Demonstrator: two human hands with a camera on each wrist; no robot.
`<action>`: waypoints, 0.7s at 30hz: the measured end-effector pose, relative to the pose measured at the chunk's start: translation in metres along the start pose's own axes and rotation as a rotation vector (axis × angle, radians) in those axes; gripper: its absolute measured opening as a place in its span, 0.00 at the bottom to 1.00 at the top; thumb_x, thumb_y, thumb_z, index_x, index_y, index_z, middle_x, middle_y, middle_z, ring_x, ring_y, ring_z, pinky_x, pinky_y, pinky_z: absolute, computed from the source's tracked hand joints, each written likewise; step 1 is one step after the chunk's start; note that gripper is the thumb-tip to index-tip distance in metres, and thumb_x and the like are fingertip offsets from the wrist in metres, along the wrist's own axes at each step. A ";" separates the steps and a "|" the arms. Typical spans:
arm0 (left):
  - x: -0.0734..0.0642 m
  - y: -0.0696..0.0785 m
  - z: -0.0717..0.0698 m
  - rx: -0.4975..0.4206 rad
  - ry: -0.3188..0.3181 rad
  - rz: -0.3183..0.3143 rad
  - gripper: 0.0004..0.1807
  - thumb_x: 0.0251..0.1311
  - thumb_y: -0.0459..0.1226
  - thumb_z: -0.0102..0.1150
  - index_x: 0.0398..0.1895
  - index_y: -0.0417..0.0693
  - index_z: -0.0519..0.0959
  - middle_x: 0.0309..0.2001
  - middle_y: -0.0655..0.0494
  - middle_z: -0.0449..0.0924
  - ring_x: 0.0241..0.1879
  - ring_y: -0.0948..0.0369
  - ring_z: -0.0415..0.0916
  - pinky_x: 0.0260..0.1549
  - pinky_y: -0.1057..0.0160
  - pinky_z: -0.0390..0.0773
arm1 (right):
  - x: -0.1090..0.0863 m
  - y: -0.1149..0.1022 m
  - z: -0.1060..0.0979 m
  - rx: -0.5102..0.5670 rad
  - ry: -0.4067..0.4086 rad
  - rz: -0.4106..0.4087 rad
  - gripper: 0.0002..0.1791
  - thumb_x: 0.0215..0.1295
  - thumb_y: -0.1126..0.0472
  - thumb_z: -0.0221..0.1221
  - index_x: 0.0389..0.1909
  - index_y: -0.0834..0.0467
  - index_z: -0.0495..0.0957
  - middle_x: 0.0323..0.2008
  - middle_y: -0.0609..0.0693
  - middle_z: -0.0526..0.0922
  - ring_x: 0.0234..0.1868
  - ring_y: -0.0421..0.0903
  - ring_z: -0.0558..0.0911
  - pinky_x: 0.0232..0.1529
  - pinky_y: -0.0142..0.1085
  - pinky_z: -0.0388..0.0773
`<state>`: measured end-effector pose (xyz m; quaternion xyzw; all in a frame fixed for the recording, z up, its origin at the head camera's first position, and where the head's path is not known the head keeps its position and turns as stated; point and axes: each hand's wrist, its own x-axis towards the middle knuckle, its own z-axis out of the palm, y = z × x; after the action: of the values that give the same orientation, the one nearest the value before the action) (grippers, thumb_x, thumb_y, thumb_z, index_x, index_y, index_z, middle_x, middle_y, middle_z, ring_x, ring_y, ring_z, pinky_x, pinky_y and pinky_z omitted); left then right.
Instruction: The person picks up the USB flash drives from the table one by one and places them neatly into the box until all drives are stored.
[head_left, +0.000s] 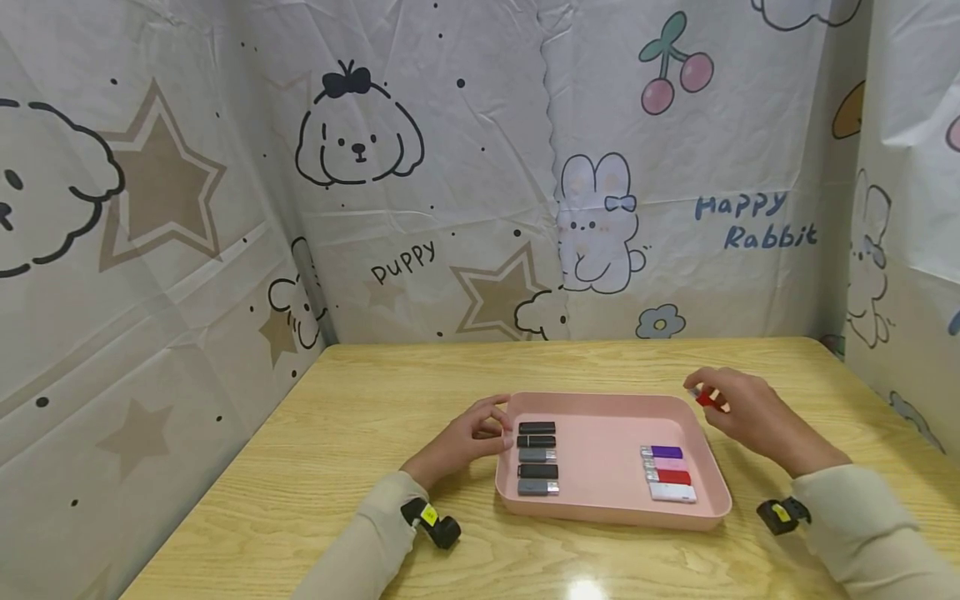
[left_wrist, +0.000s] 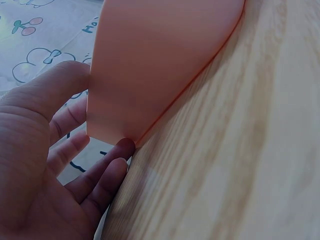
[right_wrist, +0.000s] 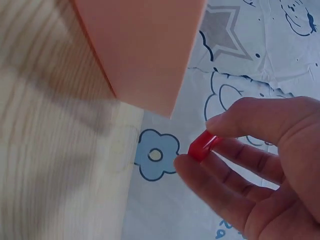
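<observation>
My right hand (head_left: 738, 408) pinches a red USB stick (right_wrist: 202, 146) between thumb and fingertips, just beyond the tray's far right corner. The stick's metal plug shows in the head view. My left hand (head_left: 477, 437) holds the left edge of a pink tray (head_left: 600, 510), thumb at the rim and lower fingers against its outer wall. Inside on the left lies a column of black and grey USB sticks (head_left: 537, 471). On the right are a purple USB stick (head_left: 666, 452), a pink one (head_left: 670, 464), a red one (head_left: 672, 477) and a white one (head_left: 673, 493).
The tray stands on a wood-grain table (head_left: 375, 400). White sheets (head_left: 480, 167) printed with cartoon animals, stars and cherries hang behind and at both sides. A wrist camera (head_left: 442, 532) is strapped to the left sleeve, another (head_left: 782, 515) to the right.
</observation>
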<state>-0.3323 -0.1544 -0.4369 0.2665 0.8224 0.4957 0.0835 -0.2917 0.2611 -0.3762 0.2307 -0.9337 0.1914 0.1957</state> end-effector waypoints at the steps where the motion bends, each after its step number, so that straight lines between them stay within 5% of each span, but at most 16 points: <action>1: 0.000 0.000 0.000 -0.001 0.000 0.001 0.09 0.62 0.44 0.63 0.42 0.56 0.75 0.73 0.65 0.54 0.53 0.57 0.75 0.59 0.51 0.69 | 0.000 -0.001 0.001 0.004 0.011 -0.013 0.21 0.48 0.76 0.68 0.44 0.60 0.79 0.38 0.56 0.83 0.34 0.49 0.81 0.34 0.43 0.82; 12: 0.000 -0.003 0.000 -0.012 -0.002 0.008 0.09 0.62 0.43 0.63 0.42 0.56 0.75 0.73 0.63 0.54 0.53 0.56 0.75 0.59 0.51 0.69 | 0.002 -0.013 0.015 0.093 0.023 -0.128 0.23 0.46 0.75 0.71 0.45 0.55 0.81 0.40 0.51 0.85 0.36 0.44 0.81 0.34 0.37 0.82; 21: 0.000 -0.001 0.000 -0.009 -0.002 0.000 0.09 0.62 0.43 0.63 0.42 0.56 0.75 0.72 0.64 0.54 0.53 0.58 0.75 0.59 0.51 0.69 | 0.003 -0.019 0.023 0.140 -0.034 -0.133 0.24 0.49 0.76 0.69 0.47 0.54 0.80 0.42 0.49 0.84 0.38 0.44 0.81 0.38 0.39 0.82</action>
<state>-0.3329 -0.1549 -0.4380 0.2667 0.8200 0.4992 0.0853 -0.2913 0.2345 -0.3893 0.3085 -0.9039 0.2389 0.1755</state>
